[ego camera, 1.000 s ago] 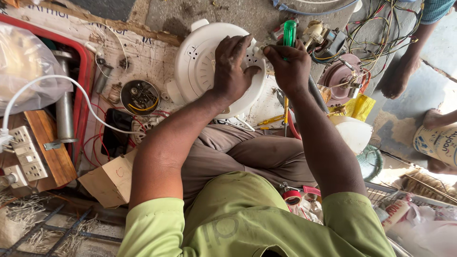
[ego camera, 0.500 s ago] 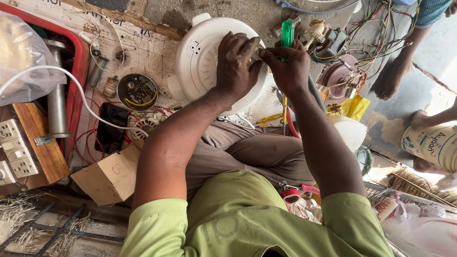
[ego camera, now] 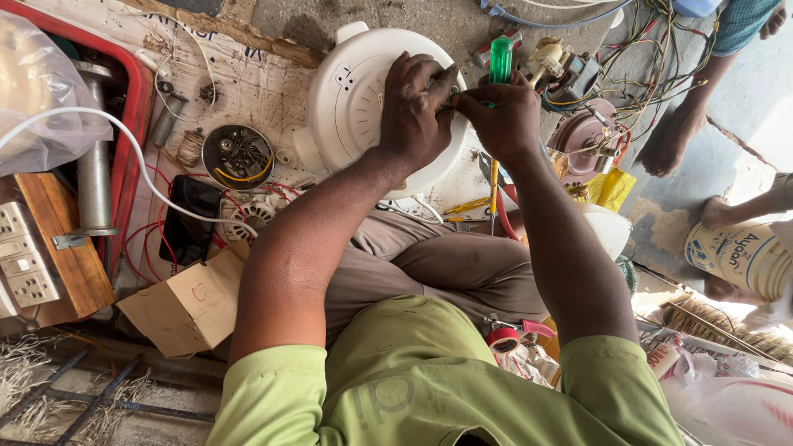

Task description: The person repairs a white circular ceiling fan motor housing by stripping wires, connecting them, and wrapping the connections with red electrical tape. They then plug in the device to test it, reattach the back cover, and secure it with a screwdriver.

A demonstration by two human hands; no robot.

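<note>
1. Over the person's lap, a round white casing (ego camera: 351, 107) rests against the knees on the littered floor (ego camera: 462, 25), its ribbed face turned up.
2. The left hand (ego camera: 417, 111) lies on the casing near its right edge, fingers curled and pinching some small part where the two hands meet — the part itself is too small to make out.
3. The right hand (ego camera: 500, 116) is clenched round a screwdriver (ego camera: 500, 62); its green handle stands up above the knuckles, and the tip is hidden between the hands.
4. Both hands touch at the fingertips, just over the casing's rim.
5. Left of the casing sits a small round tin (ego camera: 238, 155) holding screws and a yellow wire, and below it a fan motor (ego camera: 252, 213) with red leads.
6. A cardboard box (ego camera: 194, 301) lies by the left elbow, with a wooden socket board (ego camera: 45, 264) further left.
7. A white cable (ego camera: 124, 140) arcs over the red tray (ego camera: 136, 99) and a metal pipe (ego camera: 92, 165).
8. To the right — well apart — another person's hand (ego camera: 673, 140) rests by a tangle of wires (ego camera: 652, 58) and a reddish motor (ego camera: 588, 136).
9. A yellow-handled tool (ego camera: 493, 194) lies under the right wrist.
</note>
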